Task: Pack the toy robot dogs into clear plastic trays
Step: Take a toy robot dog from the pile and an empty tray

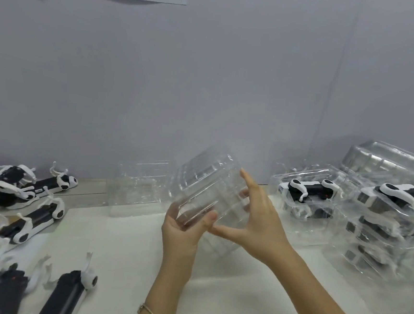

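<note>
Both hands hold an empty clear plastic tray [206, 181] tilted in the air above the table's middle. My left hand [184, 227] grips its lower near corner, thumb on top. My right hand [253, 218] holds its right side with fingers spread along the wall and thumb underneath. Several black-and-white toy robot dogs [32, 219] lie loose on the left of the table. More loose dogs [69, 292] lie at the lower left.
Another empty clear tray [138, 188] stands behind, near the grey wall. On the right, a packed tray [308, 190] and a stack of packed trays [383, 222] hold dogs. A white sheet [214, 295] covers the table front. Empty tray stack [386, 160] at far right.
</note>
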A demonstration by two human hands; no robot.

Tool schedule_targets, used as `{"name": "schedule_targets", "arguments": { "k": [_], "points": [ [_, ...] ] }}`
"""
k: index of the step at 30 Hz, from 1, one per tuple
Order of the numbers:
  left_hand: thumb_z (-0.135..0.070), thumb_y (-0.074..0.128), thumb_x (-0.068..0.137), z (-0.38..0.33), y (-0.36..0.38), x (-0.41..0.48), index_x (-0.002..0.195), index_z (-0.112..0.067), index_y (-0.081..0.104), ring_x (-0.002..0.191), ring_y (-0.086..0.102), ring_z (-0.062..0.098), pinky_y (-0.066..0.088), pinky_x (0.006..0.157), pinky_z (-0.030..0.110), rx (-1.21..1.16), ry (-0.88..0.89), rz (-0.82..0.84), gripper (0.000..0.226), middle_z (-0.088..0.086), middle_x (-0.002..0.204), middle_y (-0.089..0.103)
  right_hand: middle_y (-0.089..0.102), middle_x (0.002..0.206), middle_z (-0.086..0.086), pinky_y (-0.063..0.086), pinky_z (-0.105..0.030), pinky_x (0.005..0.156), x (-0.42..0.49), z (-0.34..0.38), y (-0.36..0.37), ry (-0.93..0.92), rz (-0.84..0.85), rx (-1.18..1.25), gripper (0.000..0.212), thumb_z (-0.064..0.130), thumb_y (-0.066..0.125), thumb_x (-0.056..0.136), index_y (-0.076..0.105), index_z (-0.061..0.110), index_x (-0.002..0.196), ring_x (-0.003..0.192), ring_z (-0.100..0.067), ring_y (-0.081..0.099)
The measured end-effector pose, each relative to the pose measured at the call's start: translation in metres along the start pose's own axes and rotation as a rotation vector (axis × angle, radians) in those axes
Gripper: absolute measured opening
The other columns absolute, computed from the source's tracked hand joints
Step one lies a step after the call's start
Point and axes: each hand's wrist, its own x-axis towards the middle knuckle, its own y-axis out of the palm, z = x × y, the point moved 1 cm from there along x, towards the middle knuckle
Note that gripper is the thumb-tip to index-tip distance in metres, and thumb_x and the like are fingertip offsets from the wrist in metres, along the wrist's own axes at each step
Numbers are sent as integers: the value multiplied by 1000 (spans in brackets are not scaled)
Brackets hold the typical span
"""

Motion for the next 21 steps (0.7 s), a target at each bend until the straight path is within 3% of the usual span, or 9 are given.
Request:
{"name": "schedule_targets", "arguments": {
  "k": [3,7,12,14,16,19,21],
  "points": [
    [-17,89,50,-8,3,-1,105,-15,63,84,75,19,56,66,20,22,48,-48,61,8,88,77,38,115,35,42,-14,85,-6,-5,1,4,10,80,107,61,79,64,11,55,147,103,10,46],
    [-14,87,50,-9,1,0,95,-10,63,80,74,18,57,67,23,7,39,-97,51,5,80,73,54,107,16,42,-11,72,-1,-13,-14,32,-178,236,88,36,84,69,32,54,137,82,-2,52],
    [-6,78,62,-9,-12,8,101,-10,62,84,73,18,59,70,25,-164,-18,-96,42,5,86,75,56,98,23,45,-14,70,-6,-17,-42,24,-382,353,74,47,74,67,38,59,131,78,-3,54],
    [-3,74,68,-9,-20,13,106,-11,65,87,73,19,60,77,30,-252,-44,-120,40,7,95,75,58,100,19,43,-12,74,-20,-18,-51,-71,-398,231,69,43,79,76,41,53,133,81,-5,55],
    [-3,72,71,-7,-30,17,113,-13,66,90,73,19,60,80,33,-343,-57,-151,44,6,99,75,60,98,9,42,-14,77,-41,-21,-55,-235,-390,5,56,36,72,81,49,37,133,80,-6,54],
    [-9,73,71,-7,-46,20,114,-13,66,86,74,16,60,69,29,-376,-114,-201,44,4,97,76,66,91,-2,47,-24,75,-77,-23,-52,-476,-279,-257,45,36,62,85,55,23,128,79,-12,57],
    [-17,77,68,-6,-54,20,103,-14,68,73,71,13,59,60,27,-286,-188,-207,36,2,88,73,66,78,-4,49,-26,63,-97,-23,-52,-602,-192,-412,37,31,60,85,59,24,120,65,-16,59]
  ]
}}
